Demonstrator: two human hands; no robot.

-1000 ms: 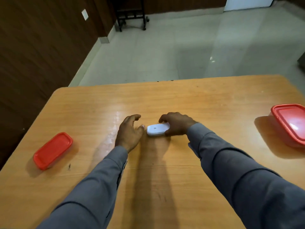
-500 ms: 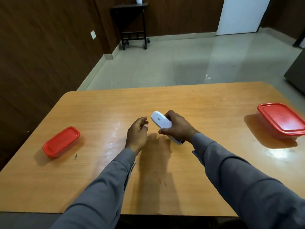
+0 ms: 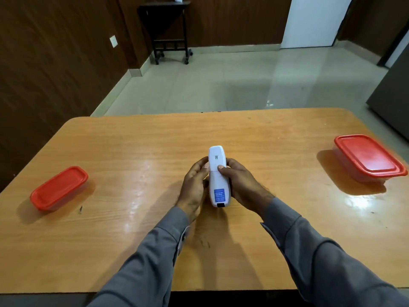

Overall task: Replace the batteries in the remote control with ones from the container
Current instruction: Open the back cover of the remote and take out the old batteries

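Remote control (image 3: 218, 176) is held by both hands above the worktop (image 3: 137, 151), approx centre, back side up. Right hand (image 3: 240, 185) grip: wrapped round the remote's right side, thumb laid on the back near the seam across the body. Left hand (image 3: 194, 185) grip: curled round the left side, thumb tip at the left edge near the same seam. Remote is white, long axis running near-to-far, far end tilted slightly up. Small QR-type mark is seen near the far end, blue label (image 3: 219, 195) near the near end, dark slot at the very near end. Back cover looks seated; can't tell if latched.

Both forearms are covered by grey sleeves (image 3: 321, 251), entering from the near edge.

Small red-lidded container (image 3: 59, 188) is sat at far left of worktop, well apart from the hands, lid on. Larger red-lidded container (image 3: 368, 157) is sat at far right, clear walls, lid on, also well apart. Contents of both can't be seen.

Beyond the worktop: pale tiled floor (image 3: 221, 80), dark wood wall panels on left, black side table (image 3: 170, 29) on castors against the far wall.
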